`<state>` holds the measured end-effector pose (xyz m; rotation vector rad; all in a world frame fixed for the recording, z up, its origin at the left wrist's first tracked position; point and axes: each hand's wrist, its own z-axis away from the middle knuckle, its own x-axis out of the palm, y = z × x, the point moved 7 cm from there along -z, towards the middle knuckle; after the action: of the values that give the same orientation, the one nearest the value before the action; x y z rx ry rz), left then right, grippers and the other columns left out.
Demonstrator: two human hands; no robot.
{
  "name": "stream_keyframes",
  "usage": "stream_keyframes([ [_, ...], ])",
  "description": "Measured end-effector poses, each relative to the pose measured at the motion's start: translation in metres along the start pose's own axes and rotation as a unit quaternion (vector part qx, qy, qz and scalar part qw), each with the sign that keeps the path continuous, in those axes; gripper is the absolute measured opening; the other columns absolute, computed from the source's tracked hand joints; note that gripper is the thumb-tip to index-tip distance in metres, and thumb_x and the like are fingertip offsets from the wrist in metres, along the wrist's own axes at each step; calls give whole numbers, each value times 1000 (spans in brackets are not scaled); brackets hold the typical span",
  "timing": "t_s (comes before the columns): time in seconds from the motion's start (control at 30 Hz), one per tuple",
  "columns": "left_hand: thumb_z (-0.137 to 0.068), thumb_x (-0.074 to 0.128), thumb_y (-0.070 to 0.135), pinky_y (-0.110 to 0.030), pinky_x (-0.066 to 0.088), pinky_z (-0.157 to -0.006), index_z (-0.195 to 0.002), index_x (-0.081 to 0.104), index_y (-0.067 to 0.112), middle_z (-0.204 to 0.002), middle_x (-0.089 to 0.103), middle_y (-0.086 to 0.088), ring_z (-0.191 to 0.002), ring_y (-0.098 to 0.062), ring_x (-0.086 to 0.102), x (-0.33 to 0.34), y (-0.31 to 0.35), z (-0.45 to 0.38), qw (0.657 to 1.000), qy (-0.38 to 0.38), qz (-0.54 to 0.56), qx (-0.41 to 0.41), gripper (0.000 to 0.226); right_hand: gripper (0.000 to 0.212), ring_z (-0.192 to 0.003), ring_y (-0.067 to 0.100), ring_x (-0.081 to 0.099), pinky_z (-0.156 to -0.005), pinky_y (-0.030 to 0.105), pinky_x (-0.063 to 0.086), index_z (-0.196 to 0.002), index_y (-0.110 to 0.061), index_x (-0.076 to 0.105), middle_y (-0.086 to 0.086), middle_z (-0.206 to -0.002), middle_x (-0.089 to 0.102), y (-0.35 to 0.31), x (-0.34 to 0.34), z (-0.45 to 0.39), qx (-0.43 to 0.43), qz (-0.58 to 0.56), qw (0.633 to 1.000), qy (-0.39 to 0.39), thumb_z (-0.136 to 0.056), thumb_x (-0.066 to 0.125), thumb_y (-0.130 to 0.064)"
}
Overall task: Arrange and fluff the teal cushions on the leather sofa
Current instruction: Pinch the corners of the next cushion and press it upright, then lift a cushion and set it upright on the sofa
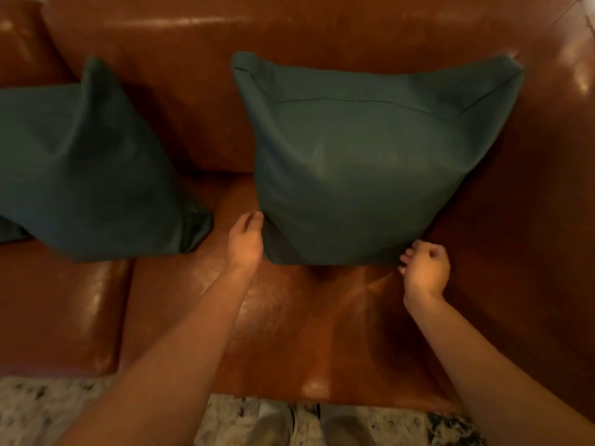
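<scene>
Both hands flank plump (creased) teal cushion [357,162].

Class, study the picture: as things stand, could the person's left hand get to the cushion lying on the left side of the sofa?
Probably yes. The left hand is at the right cushion's lower corner, and only bare sofa seat lies between it and the left cushion.

Brown leather sofa [322,333] fills the view, glossy seat cushions catching the light. Two teal cushions stand on the seat: the right cushion [360,162] is upright, leaning on the backrest in the corner by the arm; the left cushion [80,162] sits tilted, well apart from it. Below the seat edge, a speckled floor [48,410], a pair of shoes [309,426] on it.
</scene>
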<state>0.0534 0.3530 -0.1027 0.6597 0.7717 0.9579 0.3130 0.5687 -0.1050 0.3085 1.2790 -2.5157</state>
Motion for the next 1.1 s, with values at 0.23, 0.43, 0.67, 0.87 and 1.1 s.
stream_keyframes([
  [0.23, -96, 44, 2, -5, 43, -52, -102, 61, 1, -77, 61, -7, -62, -4, 59, -50, -2, 53, 999, -35, -19, 18, 18, 14, -87, 16, 60, -88, 34, 47, -99, -14, 61, 6, -96, 63, 28, 67, 92, 8, 94, 968, -231, -99, 48, -15],
  [0.43, -95, 55, 11, -25, 46, -71, -88, 63, 9, -75, 65, -4, -72, -13, 62, -129, -16, 64, 996, -46, -70, 35, 11, 15, -92, 20, 58, -71, 21, 44, -97, -13, 61, 10, -102, 61, 25, 121, 162, 2, 138, 944, -299, -100, 47, -13],
  [0.67, -93, 55, 9, -28, 48, -72, -81, 64, 22, -79, 66, 0, -75, -17, 62, -264, -23, 18, 995, -20, -83, 47, 20, 19, -96, 21, 58, -95, 48, 47, -111, -12, 61, 13, -109, 64, 41, 204, 239, 16, 177, 938, -297, -101, 47, -20],
  [0.87, -93, 54, 5, -35, 49, -81, -76, 61, 24, -70, 63, 1, -67, -10, 60, -365, -9, -42, 994, -14, -69, 86, 26, 22, -102, 20, 58, -98, 42, 45, -116, -16, 58, 7, -115, 61, 50, 273, 303, 43, 138, 955, -260, -102, 43, -24],
  [1.1, -94, 56, 20, -45, 48, -91, -93, 63, 17, -95, 67, -10, -88, -19, 57, -454, 38, -114, 990, 53, -63, 111, 8, 19, -108, 20, 58, -102, 45, 45, -116, -22, 55, 2, -112, 61, 26, 309, 327, 53, 94, 970, -218, -101, 46, -29],
])
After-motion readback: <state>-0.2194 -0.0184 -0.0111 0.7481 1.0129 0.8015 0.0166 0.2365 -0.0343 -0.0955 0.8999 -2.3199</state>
